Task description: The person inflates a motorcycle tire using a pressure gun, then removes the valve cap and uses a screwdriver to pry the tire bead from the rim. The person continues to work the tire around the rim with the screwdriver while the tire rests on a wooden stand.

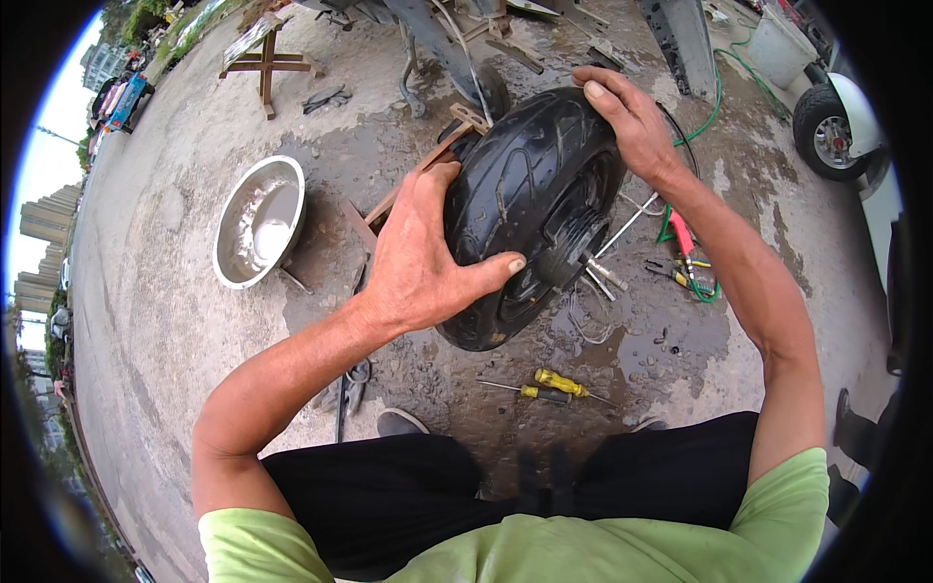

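A small black wheel with its tyre stands upright on wet concrete in front of me, its hub and axle facing right. My left hand grips the near left side of the tyre, thumb across the tread. My right hand rests on the top far edge of the tyre, fingers laid over it. A wooden frame lies behind the wheel on the left.
A steel basin holding water sits to the left. Two yellow-handled screwdrivers lie near my knees, pliers to their left. Red and yellow tools and a green hose lie right. A scooter wheel stands far right.
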`<action>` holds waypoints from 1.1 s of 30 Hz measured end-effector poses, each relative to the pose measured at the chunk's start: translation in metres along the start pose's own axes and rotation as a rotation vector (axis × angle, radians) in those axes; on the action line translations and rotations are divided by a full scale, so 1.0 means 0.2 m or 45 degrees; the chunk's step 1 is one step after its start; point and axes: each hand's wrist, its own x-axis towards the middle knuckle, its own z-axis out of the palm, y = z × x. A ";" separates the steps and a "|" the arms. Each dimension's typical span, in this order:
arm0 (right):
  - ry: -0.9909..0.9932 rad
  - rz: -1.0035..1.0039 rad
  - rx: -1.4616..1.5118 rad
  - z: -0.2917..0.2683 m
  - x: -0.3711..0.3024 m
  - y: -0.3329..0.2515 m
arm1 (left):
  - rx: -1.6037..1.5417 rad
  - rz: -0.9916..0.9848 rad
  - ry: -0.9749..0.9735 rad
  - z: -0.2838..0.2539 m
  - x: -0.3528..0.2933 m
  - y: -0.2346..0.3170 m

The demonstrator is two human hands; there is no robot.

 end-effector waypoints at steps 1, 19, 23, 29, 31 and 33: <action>-0.036 -0.041 0.021 -0.02 -0.01 -0.04 | 0.021 0.061 -0.013 0.01 -0.03 0.02; -0.181 0.283 0.903 -0.44 -0.33 0.11 | -0.256 0.813 -0.357 0.20 -0.27 0.30; -0.156 0.217 0.948 -0.50 -0.38 0.15 | -0.295 0.809 -0.410 0.22 -0.28 0.32; -0.132 0.250 1.065 -0.47 -0.37 0.14 | -0.374 0.781 -0.419 0.22 -0.30 0.28; -0.128 0.245 1.048 -0.48 -0.38 0.17 | -0.379 0.789 -0.433 0.23 -0.29 0.27; -0.108 0.251 1.039 -0.47 -0.38 0.17 | -0.388 0.805 -0.433 0.24 -0.28 0.26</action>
